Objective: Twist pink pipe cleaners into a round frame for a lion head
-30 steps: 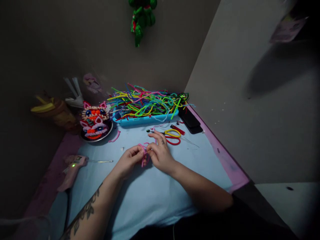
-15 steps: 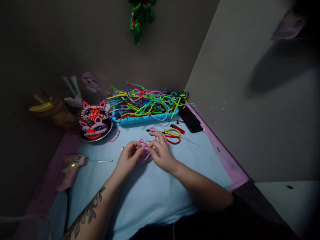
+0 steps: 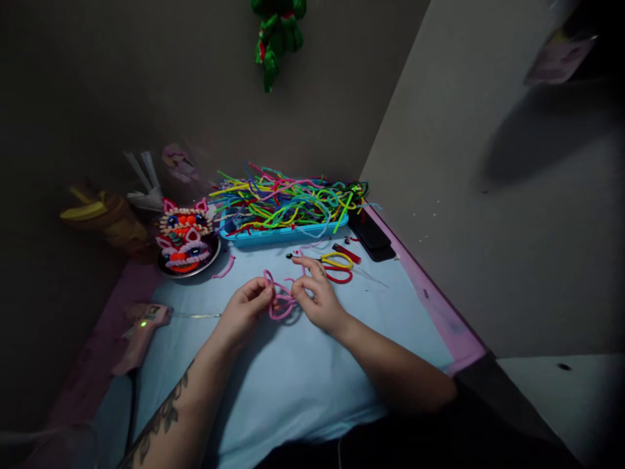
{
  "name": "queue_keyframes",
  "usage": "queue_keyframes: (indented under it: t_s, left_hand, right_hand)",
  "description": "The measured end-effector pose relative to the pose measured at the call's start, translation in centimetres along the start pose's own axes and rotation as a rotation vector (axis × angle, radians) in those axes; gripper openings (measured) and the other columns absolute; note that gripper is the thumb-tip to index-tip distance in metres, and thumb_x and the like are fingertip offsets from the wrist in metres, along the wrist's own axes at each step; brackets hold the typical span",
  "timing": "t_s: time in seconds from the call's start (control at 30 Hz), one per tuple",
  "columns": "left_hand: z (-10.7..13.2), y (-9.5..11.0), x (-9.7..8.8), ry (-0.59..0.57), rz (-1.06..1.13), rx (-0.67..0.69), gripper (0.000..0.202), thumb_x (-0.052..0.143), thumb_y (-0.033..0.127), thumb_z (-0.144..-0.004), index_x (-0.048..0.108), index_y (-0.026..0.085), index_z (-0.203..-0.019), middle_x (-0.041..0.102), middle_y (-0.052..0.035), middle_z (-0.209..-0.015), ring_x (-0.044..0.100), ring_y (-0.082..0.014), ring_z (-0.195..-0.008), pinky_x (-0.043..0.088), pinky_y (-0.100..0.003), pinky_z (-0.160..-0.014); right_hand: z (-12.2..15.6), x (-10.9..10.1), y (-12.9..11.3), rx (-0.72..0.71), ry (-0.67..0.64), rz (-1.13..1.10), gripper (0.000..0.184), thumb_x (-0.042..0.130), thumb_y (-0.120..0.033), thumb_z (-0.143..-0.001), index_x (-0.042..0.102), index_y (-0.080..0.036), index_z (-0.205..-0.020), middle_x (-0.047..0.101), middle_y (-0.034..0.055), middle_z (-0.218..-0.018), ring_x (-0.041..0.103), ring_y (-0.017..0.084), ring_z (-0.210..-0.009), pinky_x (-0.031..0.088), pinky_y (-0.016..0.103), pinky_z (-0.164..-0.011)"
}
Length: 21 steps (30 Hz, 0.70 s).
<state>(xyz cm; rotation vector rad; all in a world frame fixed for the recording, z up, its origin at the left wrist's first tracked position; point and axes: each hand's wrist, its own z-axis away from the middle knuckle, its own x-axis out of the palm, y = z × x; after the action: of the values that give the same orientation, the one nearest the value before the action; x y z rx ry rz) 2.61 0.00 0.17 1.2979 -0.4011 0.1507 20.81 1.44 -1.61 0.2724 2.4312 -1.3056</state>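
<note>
Both my hands work a pink pipe cleaner (image 3: 277,301) over the light blue table mat (image 3: 293,378). My left hand (image 3: 244,311) pinches its left end, which sticks up in a small loop. My right hand (image 3: 316,294) pinches the right side, index finger stretched forward. Between the hands the pipe cleaner bends into a loop low over the mat.
A blue tray (image 3: 283,231) heaped with coloured pipe cleaners stands at the back. Yellow and red scissors (image 3: 336,267) lie just beyond my right hand, a dark phone (image 3: 374,236) to their right. A pipe-cleaner figure on a plate (image 3: 185,244) sits back left, a pink glue gun (image 3: 141,326) at left.
My hands have drawn slightly apart and the pink pipe cleaner has opened from a tight bunch into a wider loop, its left end now raised.
</note>
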Motion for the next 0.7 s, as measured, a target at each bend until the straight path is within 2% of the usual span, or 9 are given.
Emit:
queue_keyframes:
  t_s: [0.13, 0.2, 0.27, 0.33, 0.4, 0.53, 0.7]
  left_hand:
    - [0.3, 0.4, -0.1, -0.197, 0.116, -0.144, 0.032, 0.085, 0.036, -0.064, 0.062, 0.013, -0.070, 0.058, -0.0013, -0.062, 0.052, -0.0120, -0.058, 0.040, -0.025, -0.060]
    - [0.3, 0.4, -0.2, -0.270, 0.124, -0.174, 0.033, 0.086, 0.036, -0.063, 0.063, 0.012, -0.069, 0.059, -0.0021, -0.062, 0.052, -0.0123, -0.058, 0.039, -0.025, -0.059]
    - [0.2, 0.2, -0.4, -0.295, 0.102, -0.189, 0.033, 0.085, 0.037, -0.064, 0.063, 0.012, -0.068, 0.060, -0.0027, -0.063, 0.053, -0.0125, -0.059, 0.039, -0.025, -0.059]
    - [0.1, 0.1, -0.5, -0.277, 0.072, -0.201, 0.031, 0.084, 0.037, -0.065, 0.065, 0.012, -0.068, 0.061, -0.0036, -0.063, 0.054, -0.0128, -0.059, 0.039, -0.025, -0.061]
    - [0.1, 0.2, -0.6, -0.236, 0.045, -0.207, 0.031, 0.085, 0.037, -0.063, 0.067, 0.012, -0.068, 0.064, -0.0056, -0.066, 0.055, -0.0140, -0.062, 0.040, -0.026, -0.063]
    - [-0.2, 0.5, -0.8, -0.126, 0.018, -0.209, 0.030, 0.088, 0.035, -0.055, 0.072, 0.013, -0.067, 0.068, -0.0080, -0.070, 0.057, -0.0160, -0.064, 0.042, -0.028, -0.064]
    - [-0.5, 0.6, -1.1, -0.019, 0.057, -0.236, 0.027, 0.088, 0.029, -0.051, 0.071, 0.012, -0.063, 0.067, -0.0065, -0.064, 0.057, -0.0147, -0.062, 0.044, -0.026, -0.061]
  right_hand:
    - [-0.4, 0.0, 0.5, 0.228, -0.004, -0.328, 0.021, 0.056, -0.039, -0.089, 0.063, -0.023, -0.100, 0.057, 0.0106, -0.129, 0.052, 0.024, -0.123, 0.039, 0.043, -0.103]
    - [-0.5, 0.2, 0.8, 0.393, -0.072, -0.538, 0.034, 0.064, -0.046, -0.083, 0.061, -0.023, -0.109, 0.065, 0.0087, -0.115, 0.059, 0.023, -0.112, 0.044, 0.039, -0.095]
    - [-0.6, 0.5, 1.0, 0.541, -0.181, -0.731, 0.039, 0.070, -0.049, -0.076, 0.064, -0.021, -0.102, 0.070, 0.0049, -0.091, 0.065, 0.019, -0.090, 0.048, 0.034, -0.083]
    - [-0.7, 0.6, 1.1, 0.621, -0.229, -0.824, 0.036, 0.074, -0.050, -0.072, 0.066, -0.018, -0.085, 0.067, 0.0007, -0.071, 0.062, 0.015, -0.069, 0.047, 0.029, -0.072]
    - [-0.9, 0.6, 1.0, 0.647, -0.188, -0.833, 0.034, 0.077, -0.049, -0.068, 0.064, -0.018, -0.072, 0.063, -0.0020, -0.061, 0.056, 0.012, -0.059, 0.044, 0.026, -0.065]
    - [-1.1, 0.3, 0.9, 0.667, -0.070, -0.808, 0.033, 0.079, -0.046, -0.063, 0.062, -0.019, -0.065, 0.060, -0.0036, -0.054, 0.053, 0.011, -0.056, 0.040, 0.024, -0.059]
    - [-1.2, 0.4, 1.1, 0.699, -0.053, -0.790, 0.029, 0.079, -0.043, -0.062, 0.062, -0.019, -0.063, 0.060, -0.0038, -0.052, 0.052, 0.011, -0.054, 0.039, 0.024, -0.058]
